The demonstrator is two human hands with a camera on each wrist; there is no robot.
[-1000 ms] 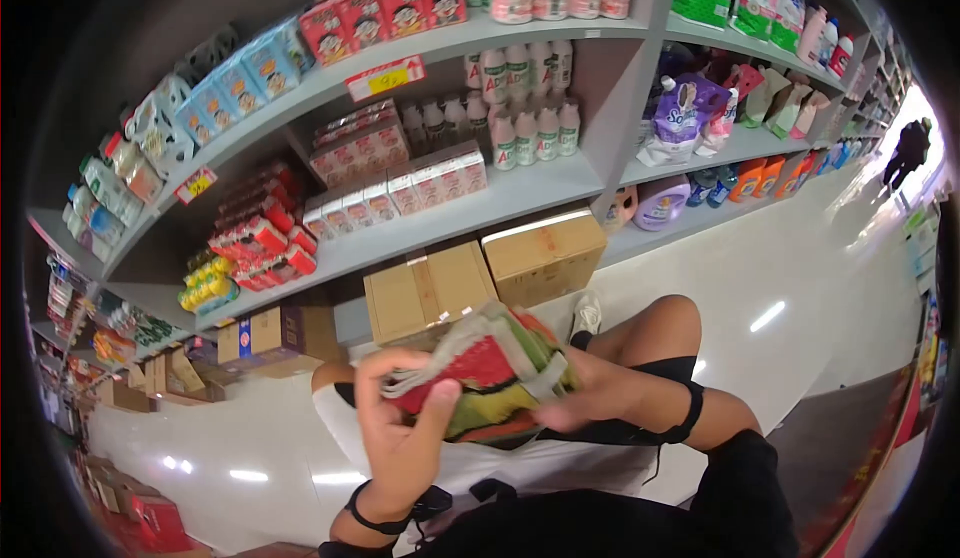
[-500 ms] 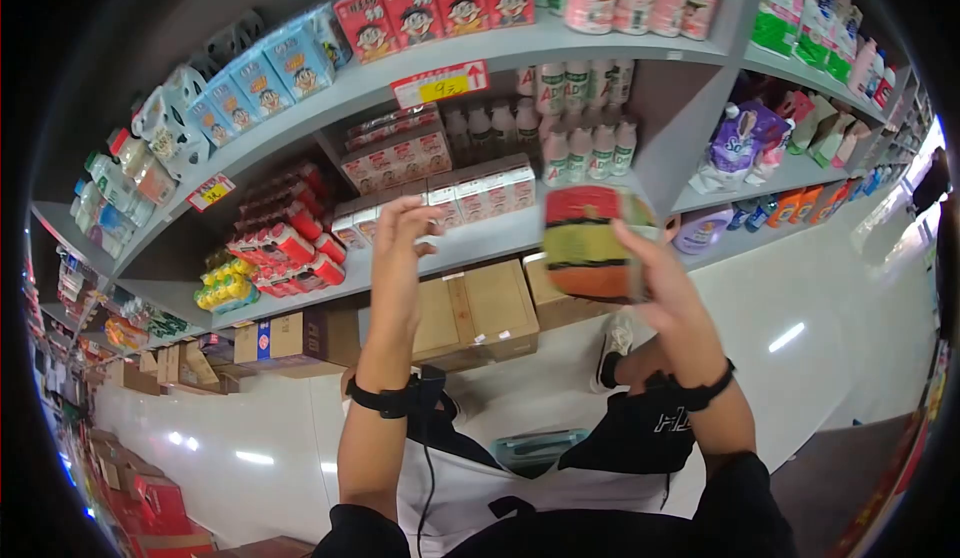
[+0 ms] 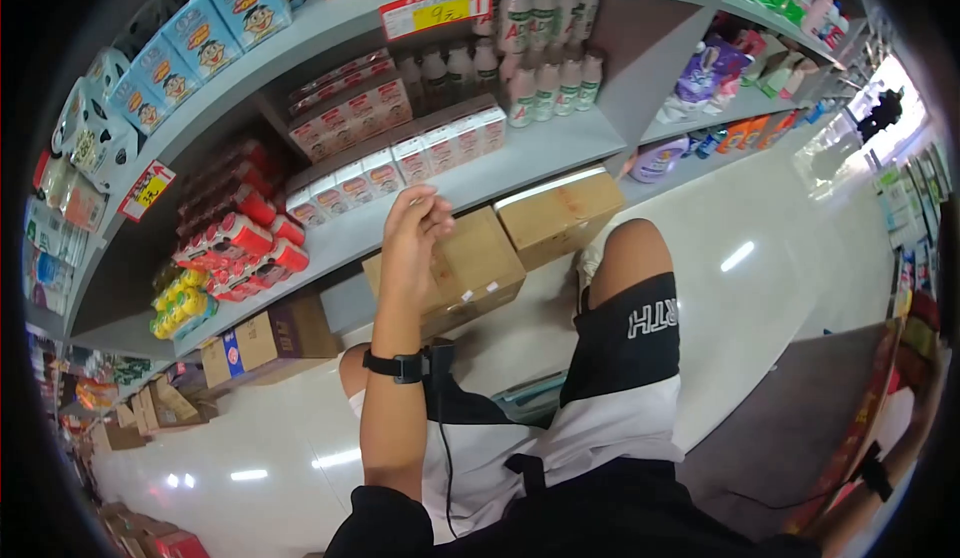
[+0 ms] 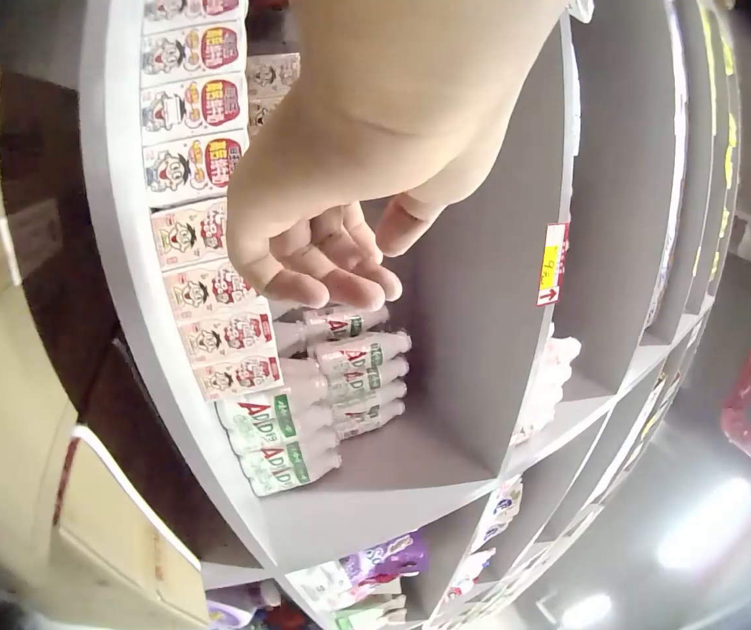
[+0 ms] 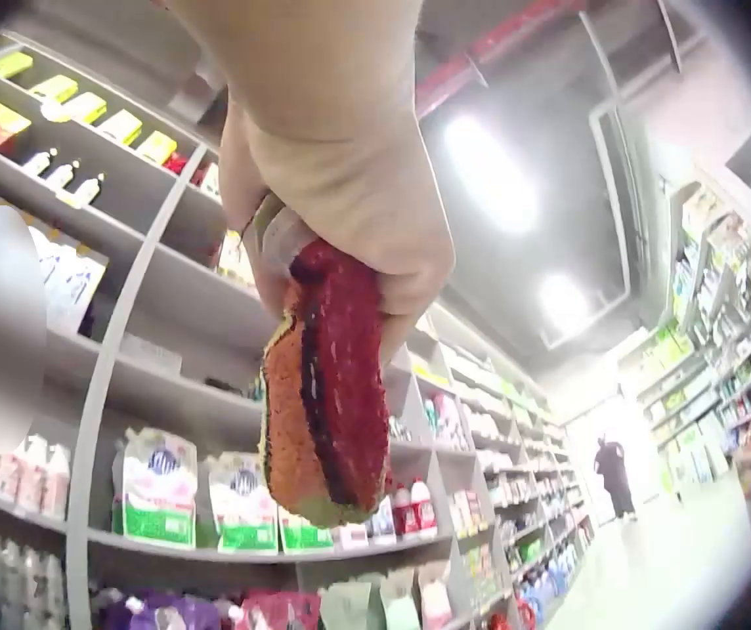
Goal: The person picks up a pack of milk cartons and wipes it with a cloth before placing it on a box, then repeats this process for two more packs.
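My right hand (image 5: 349, 210) grips a folded towel (image 5: 330, 394) with red, black and orange bands, its fleecy edge turned toward the right wrist camera. In the head view that arm reaches out to the far right edge, with the wristband (image 3: 876, 473) showing. My left hand (image 3: 415, 226) is raised in front of the lower shelf, fingers loosely bent and nothing in them. Near it in the left wrist view are small pink-and-white drink cartons (image 4: 212, 315) and white bottles with green labels (image 4: 277, 440).
Grey shelves (image 3: 560, 163) curve across the front, stocked with drinks. Two cardboard boxes (image 3: 560, 220) stand on the floor below them. A teal-rimmed container (image 3: 535, 393) lies between the legs. Far down the aisle stands a person (image 5: 613, 475).
Both hands were at the towel first; the left then let go and came up. The right hand has carried the towel away to the far right. The head view has shifted.
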